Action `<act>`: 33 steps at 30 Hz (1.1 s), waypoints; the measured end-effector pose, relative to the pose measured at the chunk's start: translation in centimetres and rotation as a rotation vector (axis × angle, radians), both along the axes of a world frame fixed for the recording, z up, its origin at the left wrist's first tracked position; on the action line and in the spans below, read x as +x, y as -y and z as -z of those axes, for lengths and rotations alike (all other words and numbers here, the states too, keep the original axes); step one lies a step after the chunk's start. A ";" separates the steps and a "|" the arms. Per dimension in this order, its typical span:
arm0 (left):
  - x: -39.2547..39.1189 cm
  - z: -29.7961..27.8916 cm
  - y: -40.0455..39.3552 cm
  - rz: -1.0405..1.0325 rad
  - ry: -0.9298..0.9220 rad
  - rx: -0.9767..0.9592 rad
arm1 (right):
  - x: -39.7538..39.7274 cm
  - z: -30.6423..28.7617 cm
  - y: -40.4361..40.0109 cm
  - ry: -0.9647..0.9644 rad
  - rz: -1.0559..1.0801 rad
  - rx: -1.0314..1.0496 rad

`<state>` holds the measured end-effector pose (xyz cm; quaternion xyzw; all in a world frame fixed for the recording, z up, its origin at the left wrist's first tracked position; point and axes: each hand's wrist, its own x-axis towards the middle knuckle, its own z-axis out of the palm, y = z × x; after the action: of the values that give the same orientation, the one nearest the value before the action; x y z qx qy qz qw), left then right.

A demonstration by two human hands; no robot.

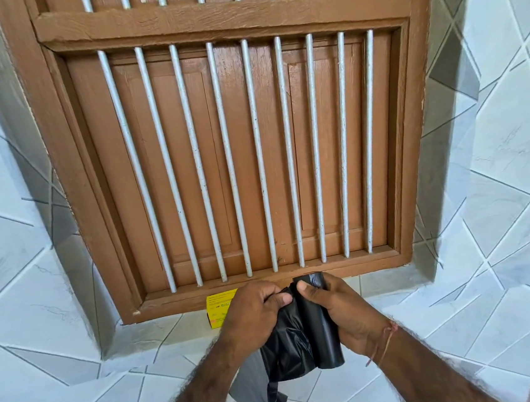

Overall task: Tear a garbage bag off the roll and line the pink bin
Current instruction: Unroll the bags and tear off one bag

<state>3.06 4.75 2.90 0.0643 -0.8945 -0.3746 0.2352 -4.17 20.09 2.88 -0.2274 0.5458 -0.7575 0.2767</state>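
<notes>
**Both hands on the black roll**

Low in the frame, at six o'clock, the right hand [341, 315] wraps the roll of garbage bags [322, 325] — its grip pressed around the black cylinder, thumb on top. At its nine o'clock the left hand [253, 316] pinches the loose bag [285, 349] right beside the roll, thumbs almost touching. The freed black film hangs crumpled toward six o'clock, over the grey-and-white tiles [80, 384]. A yellow box [217, 309] sits past the left knuckles, under the brown barred window [244, 144]. Red thread [383, 340] circles the right wrist.
</notes>
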 end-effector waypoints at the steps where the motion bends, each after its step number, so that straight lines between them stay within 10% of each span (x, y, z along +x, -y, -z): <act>1: 0.1 0.2 0.1 -0.018 0.001 -0.008 | 0.0 0.1 0.2 -0.001 0.007 0.003; 20: 0.5 0.5 0.4 -0.128 0.020 0.002 | -0.4 0.8 2.8 -0.067 0.127 0.122; 25: 3.2 1.3 7.0 -0.299 -0.058 0.126 | -6.4 0.0 -2.7 0.104 0.436 0.076; 33: 3.9 1.1 7.6 -0.256 0.534 -0.531 | -7.5 1.5 -4.8 0.166 0.460 0.136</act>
<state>7.00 -2.82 1.85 0.2071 -0.9748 -0.0679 0.0476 -11.62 24.92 1.34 -0.0152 0.6083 -0.7781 0.1558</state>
